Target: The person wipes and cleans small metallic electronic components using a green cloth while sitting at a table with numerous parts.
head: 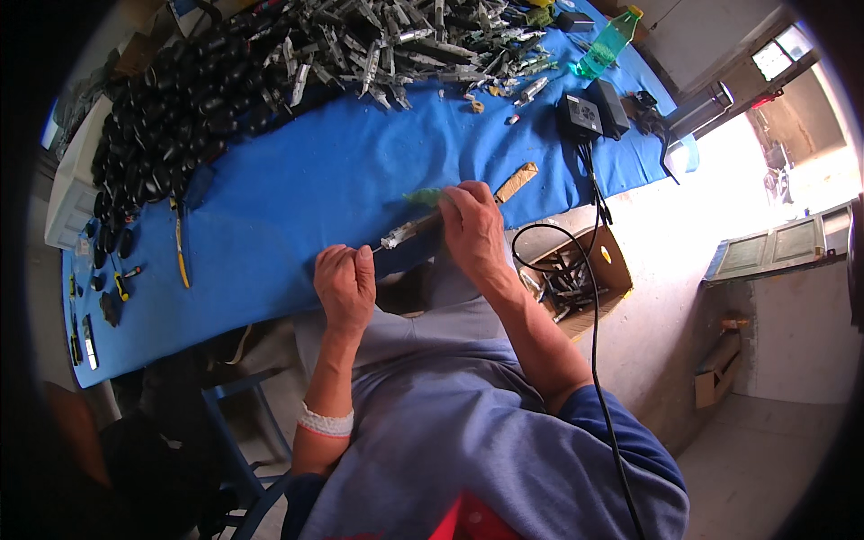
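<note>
My right hand (472, 233) grips a slender part with a silvery, jagged end (403, 234), which points down and left toward my left hand. My left hand (345, 287) is closed on the end of a thin rod or wire (378, 249) that meets the jagged end. A piece of green material (424, 197) sticks out beside my right fingertips. Just beyond my right hand, a tool handle wrapped in tan tape (517, 181) lies on the blue cloth (283, 182). Both hands are over the near edge of the table.
A heap of metal and black parts (405, 47) and a pile of black rounded parts (169, 115) lie at the back. Pliers-like tools (181, 250) are at left. A green bottle (607, 47), black power box (582, 116), hanging cable (595, 324) and carton of parts (611, 270) are at right.
</note>
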Demonstrator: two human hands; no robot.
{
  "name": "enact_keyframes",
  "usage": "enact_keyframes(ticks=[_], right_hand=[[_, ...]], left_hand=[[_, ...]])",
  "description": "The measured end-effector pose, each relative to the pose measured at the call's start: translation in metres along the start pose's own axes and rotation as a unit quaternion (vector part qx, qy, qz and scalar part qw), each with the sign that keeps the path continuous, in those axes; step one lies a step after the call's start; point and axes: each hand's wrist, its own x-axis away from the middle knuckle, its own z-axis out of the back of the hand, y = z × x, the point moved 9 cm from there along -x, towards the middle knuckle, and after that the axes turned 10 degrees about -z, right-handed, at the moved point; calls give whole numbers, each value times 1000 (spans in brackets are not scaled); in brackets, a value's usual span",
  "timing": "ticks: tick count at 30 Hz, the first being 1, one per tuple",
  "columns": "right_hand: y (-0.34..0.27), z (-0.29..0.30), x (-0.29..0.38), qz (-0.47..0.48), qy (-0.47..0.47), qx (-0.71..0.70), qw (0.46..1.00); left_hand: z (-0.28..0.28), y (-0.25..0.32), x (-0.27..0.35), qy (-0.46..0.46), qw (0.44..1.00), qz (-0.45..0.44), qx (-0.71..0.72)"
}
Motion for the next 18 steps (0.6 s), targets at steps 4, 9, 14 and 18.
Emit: enact_keyframes(ticks=[4, 9, 14, 18], right_hand=[[-23, -12, 11, 11, -35, -34, 999], [-60, -25, 35, 66, -87, -98, 989], [-17, -7, 10, 39, -24, -39, 998], [10, 12, -8, -25, 16, -1, 1000]], left_hand=[[1, 0, 1, 23, 1000, -2, -5], [-2, -5, 5, -6, 1000, 5, 12], [1, 0, 1, 16, 1000, -10, -10], [0, 1, 2, 5, 1000, -6, -11]])
